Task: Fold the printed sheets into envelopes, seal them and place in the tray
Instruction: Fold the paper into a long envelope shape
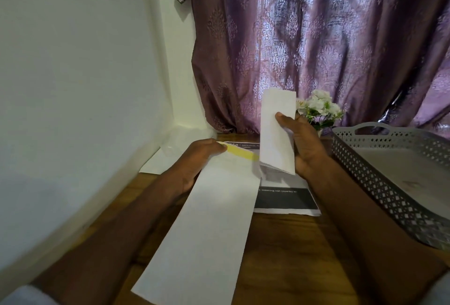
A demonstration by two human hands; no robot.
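Observation:
My left hand [194, 161] grips the far end of a long white envelope [207, 226] that slants toward me; a yellow strip [239, 151] shows at its open end. My right hand [304, 148] holds a folded white sheet [277, 131] upright, thumb on its front face. The sheet's lower edge hangs just to the right of the envelope's yellow end. Under both hands a stack of printed sheets [287, 201] lies on the wooden table [287, 256]. A grey perforated tray [360, 173] stands at the right.
A white wall [73, 85] closes the left side and a purple patterned curtain [316, 36] hangs behind the table. A small bunch of white flowers [321, 107] stands at the back, between the folded sheet and the tray.

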